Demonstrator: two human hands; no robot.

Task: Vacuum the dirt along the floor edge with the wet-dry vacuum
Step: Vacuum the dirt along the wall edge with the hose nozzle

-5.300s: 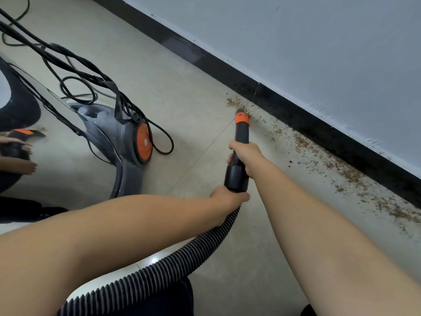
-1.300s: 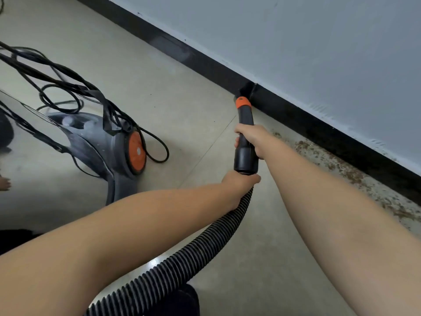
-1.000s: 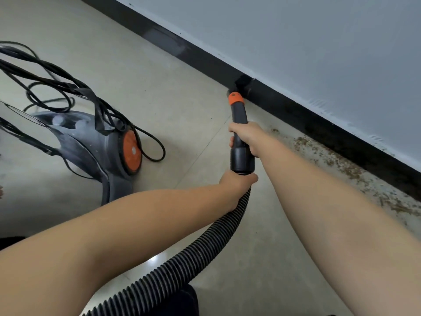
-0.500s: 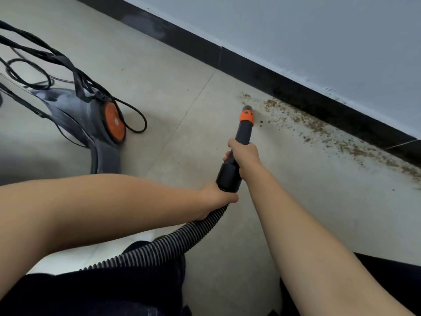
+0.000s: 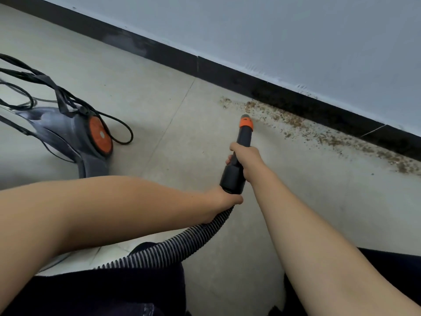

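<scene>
My right hand (image 5: 245, 157) grips the black vacuum nozzle (image 5: 243, 135), whose orange-ringed tip points at the floor just short of the dirt. My left hand (image 5: 222, 200) holds the ribbed black hose (image 5: 173, 248) right behind the nozzle's black cuff. A band of brown dirt (image 5: 323, 133) lies on the beige tiles along the black skirting board (image 5: 296, 103), running from beside the nozzle tip off to the right. The grey vacuum body with an orange wheel (image 5: 99, 139) stands on the floor at the left.
Black power cable (image 5: 43, 78) lies in loops over and behind the vacuum body. A pale blue wall (image 5: 296, 37) rises above the skirting. My dark-trousered legs (image 5: 114, 293) fill the bottom edge. Bare tile lies between the vacuum and the nozzle.
The nozzle pulled back from the skirting board and shifted right to the start of the remaining dirt band. The view swung right; the vacuum body now sits further left.
</scene>
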